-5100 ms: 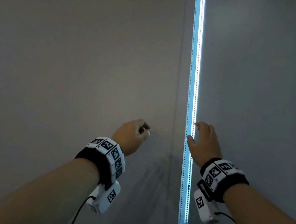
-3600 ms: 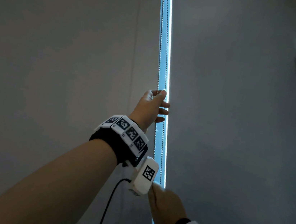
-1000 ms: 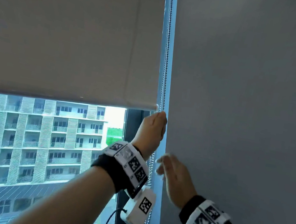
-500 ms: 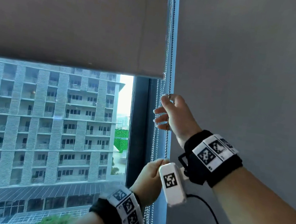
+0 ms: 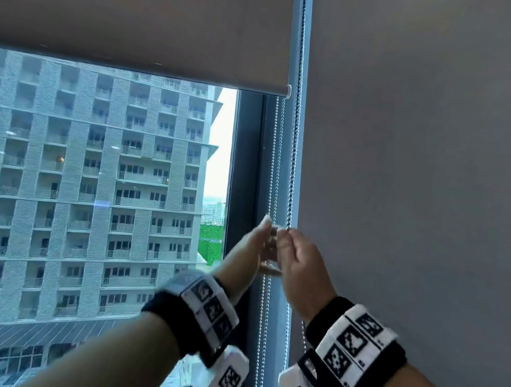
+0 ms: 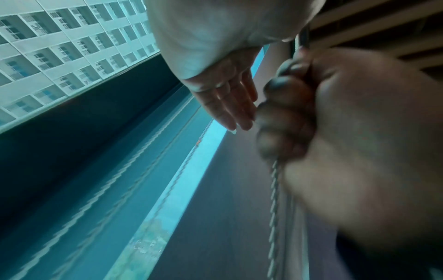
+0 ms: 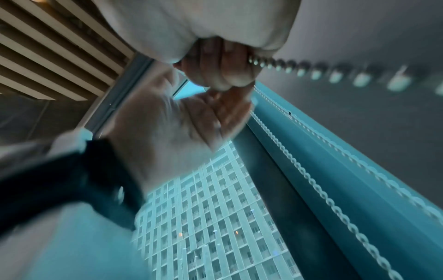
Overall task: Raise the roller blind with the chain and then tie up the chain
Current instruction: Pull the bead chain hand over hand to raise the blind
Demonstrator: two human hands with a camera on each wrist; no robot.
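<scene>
My right hand point(image 5: 301, 264) sits just past the centre of the head view toward 4 o'clock, fingers curled round the bead chain point(image 5: 292, 178) and gripping it; the right wrist view shows the beads point(image 7: 282, 66) running out from under those curled fingers toward 3 o'clock. My left hand point(image 5: 248, 251) is right beside it, touching it on the 9 o'clock side, with the fingers straight and loose, fingertips pointing to 12 o'clock; in the left wrist view those flat fingers point(image 6: 230, 102) hold nothing, and my right fist lies at 3 o'clock from them, closed on the chain point(image 6: 274, 189).

The chain hangs in strands along the grey frame strip point(image 5: 296, 36), from 12 o'clock down to 6 o'clock, between the roller blind point(image 5: 136, 5) and the second blind point(image 5: 432, 151) at 3 o'clock; the roller blind is partly up, its bottom bar point(image 5: 166, 73) crossing the upper third. Below it the window point(image 5: 84, 203) shows an apartment block point(image 5: 72, 169) at 9 o'clock. Both wrists wear black bands with marker tags point(image 5: 354, 342).
</scene>
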